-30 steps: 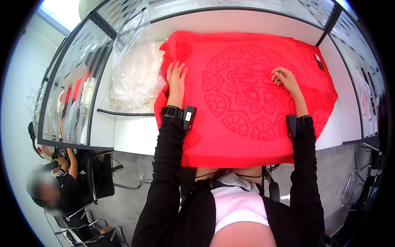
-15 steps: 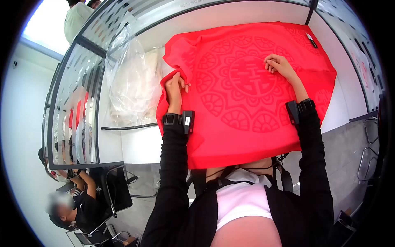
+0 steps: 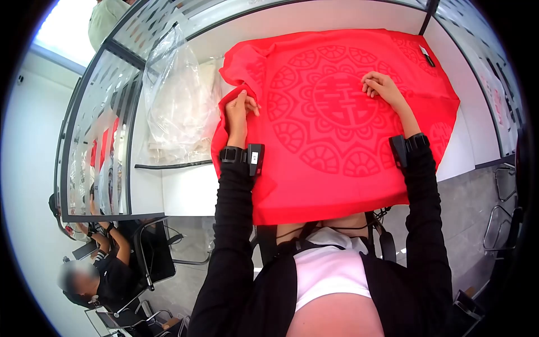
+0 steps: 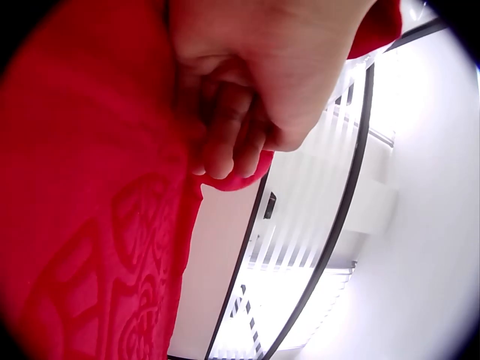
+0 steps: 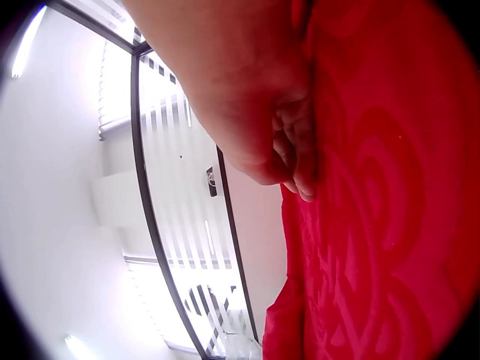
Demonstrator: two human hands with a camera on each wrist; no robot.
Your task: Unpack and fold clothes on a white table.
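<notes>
Red cloth (image 3: 314, 194) lies spread over the white desk (image 3: 188, 194), covering most of it from near the far edge to the near edge, where it hangs over toward the seated person's lap. A round medallion (image 3: 345, 104) in darker red, with a character at its centre and fan-like motifs around it, shows on the cloth. Left hand (image 3: 237, 117): at the cloth's left margin; grip closed, a fold of red cloth pinched by the thumb against bent fingers. Left wrist view: the other fingers curl inward beside the fold. Margin beyond this hand, toward the desk's far left corner, is rumpled. Right hand (image 3: 383, 90): over the right side of the medallion, palm side down, fingers loosely bent; grip relaxed, nothing grasped. Right wrist view: fingertips lie at the cloth surface; firmness of contact cannot be told. Small black-and-white item (image 3: 426, 56) rests on the cloth near the desk's far right corner; type not identifiable. Clear plastic bag (image 3: 177, 95) with cream-white material inside stands on the desk's left part, just beside the cloth's left margin. Black strip (image 3: 173, 165) runs along the bag's near side. Both wrists carry black strapped devices. Another person (image 3: 106, 269) in dark clothing sits beyond the striped partition (image 3: 101, 146) at left.
</notes>
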